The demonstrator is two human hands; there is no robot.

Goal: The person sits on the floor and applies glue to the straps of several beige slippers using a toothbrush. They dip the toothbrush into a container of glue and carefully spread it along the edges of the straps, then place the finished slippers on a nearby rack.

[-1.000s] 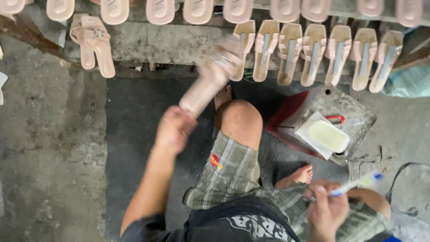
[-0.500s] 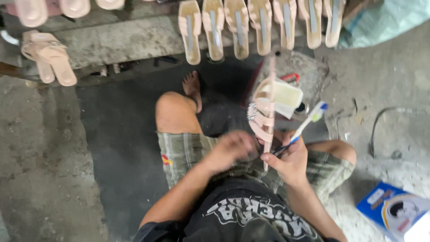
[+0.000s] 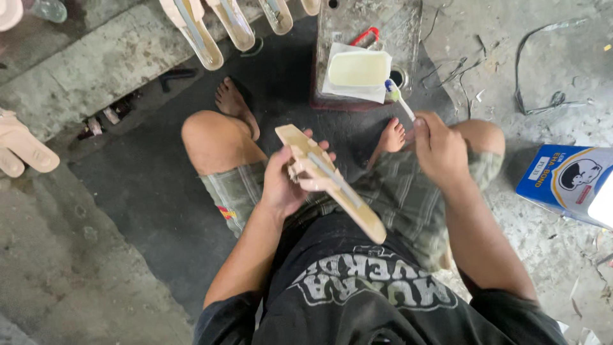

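My left hand [image 3: 290, 182] grips a tan sandal sole [image 3: 332, 182] turned sole side up, slanting from upper left down to my lap. My right hand [image 3: 437, 147] holds a toothbrush [image 3: 399, 99] by its handle, bristle end pointing up toward a shallow rectangular tub of pale yellow glue [image 3: 359, 68]. The tub rests on white paper atop a worn metal box [image 3: 370, 38]. The brush tip sits just right of the tub's edge, apart from the sole.
Several similar soles [image 3: 211, 35] lean along a concrete ledge [image 3: 96, 70] at the top. A pair of pink sandals [image 3: 22, 150] lies at the left. A blue carton [image 3: 565, 182] stands at the right, with loose wire [image 3: 543, 96] on the floor.
My left hand brought the sole from the ledge down to my lap. My right hand with the brush rose toward the glue tub. The view tilted down and right.
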